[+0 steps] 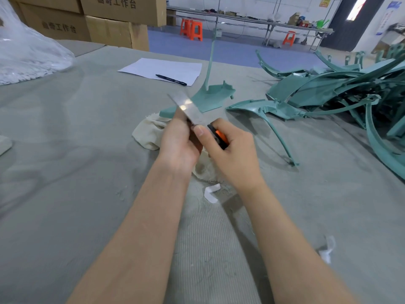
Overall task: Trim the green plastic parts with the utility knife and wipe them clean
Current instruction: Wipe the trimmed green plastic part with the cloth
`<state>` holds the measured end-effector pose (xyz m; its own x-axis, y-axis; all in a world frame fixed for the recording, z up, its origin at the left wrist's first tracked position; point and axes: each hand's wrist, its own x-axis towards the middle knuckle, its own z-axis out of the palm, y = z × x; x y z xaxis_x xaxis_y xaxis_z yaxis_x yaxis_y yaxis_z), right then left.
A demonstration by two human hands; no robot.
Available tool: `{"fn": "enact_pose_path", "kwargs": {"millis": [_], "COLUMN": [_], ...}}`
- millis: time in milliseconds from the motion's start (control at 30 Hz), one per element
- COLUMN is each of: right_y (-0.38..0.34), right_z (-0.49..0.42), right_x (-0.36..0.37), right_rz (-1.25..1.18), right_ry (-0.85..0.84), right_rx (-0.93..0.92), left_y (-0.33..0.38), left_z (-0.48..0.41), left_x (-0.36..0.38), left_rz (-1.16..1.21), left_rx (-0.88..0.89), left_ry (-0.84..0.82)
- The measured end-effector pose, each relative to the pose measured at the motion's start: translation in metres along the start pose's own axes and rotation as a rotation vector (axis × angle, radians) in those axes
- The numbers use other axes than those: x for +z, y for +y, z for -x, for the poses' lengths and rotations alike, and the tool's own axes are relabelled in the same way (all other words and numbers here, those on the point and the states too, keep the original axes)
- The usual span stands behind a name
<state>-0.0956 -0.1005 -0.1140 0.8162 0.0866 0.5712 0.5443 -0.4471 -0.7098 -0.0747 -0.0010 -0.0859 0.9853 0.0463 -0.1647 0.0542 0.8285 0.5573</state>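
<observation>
— Grey felt covers the whole surface [65, 150]. What lies at its left end?

— A clear plastic bag [26, 51], with cardboard boxes [87, 20] stacked behind it. Further along is a white sheet of paper [153, 68] with a black pen [171, 80] near its front edge.

— And in the middle?

— A cream cloth [148, 133] lies crumpled on the felt, partly behind the hands. The left hand [179, 143] is raised against the bare blade of the utility knife [190, 110]. Its fingers are hidden behind the hand and the blade, so I cannot tell whether its grip is closed on it. The right hand [234, 156] has its grip clamped round the orange handle, thumb laid along the base of the blade.

— Where are the green parts?

— One green plastic part [212, 95] sits just beyond the hands, with a thin stem rising from it. The rest form a tangled pile [339, 91] at the right, well apart from the knife. White scraps [211, 194] lie nearer the person.
</observation>
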Motion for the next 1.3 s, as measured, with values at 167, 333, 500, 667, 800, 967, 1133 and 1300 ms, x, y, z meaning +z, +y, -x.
{"fn": "enact_pose_path", "kwargs": {"millis": [167, 333, 500, 667, 800, 967, 1133, 1300], "right_y": [0.004, 0.009, 0.008, 0.006, 0.006, 0.004, 0.002, 0.035], "right_z": [-0.005, -0.005, -0.004, -0.004, -0.003, 0.002, -0.006, -0.016], "right_x": [-0.013, -0.013, -0.011, -0.009, -0.009, -0.002, -0.018, -0.044], "right_rz": [0.008, 0.038, 0.054, 0.049, 0.059, 0.105, 0.021, 0.330], "right_ry": [0.147, 0.146, 0.119, 0.096, 0.067, -0.017, 0.144, 0.020], "right_rx": [0.039, 0.013, 0.004, 0.002, -0.005, -0.038, 0.105, 0.471], "left_y": [0.002, 0.000, -0.001, -0.001, -0.003, -0.004, 0.011, 0.016], "left_z": [-0.003, -0.003, -0.003, -0.003, -0.005, -0.004, -0.006, -0.004], "left_x": [0.002, 0.002, 0.003, 0.002, 0.002, 0.001, -0.007, -0.014], "left_rz": [0.106, 0.057, 0.050, 0.079, 0.070, -0.013, 0.275, 0.308], "left_rx": [0.019, 0.039, 0.035, 0.003, -0.008, -0.018, 0.021, 0.155], "left_ry": [0.066, 0.079, 0.110, 0.123, 0.111, 0.089, 0.079, -0.022]}}
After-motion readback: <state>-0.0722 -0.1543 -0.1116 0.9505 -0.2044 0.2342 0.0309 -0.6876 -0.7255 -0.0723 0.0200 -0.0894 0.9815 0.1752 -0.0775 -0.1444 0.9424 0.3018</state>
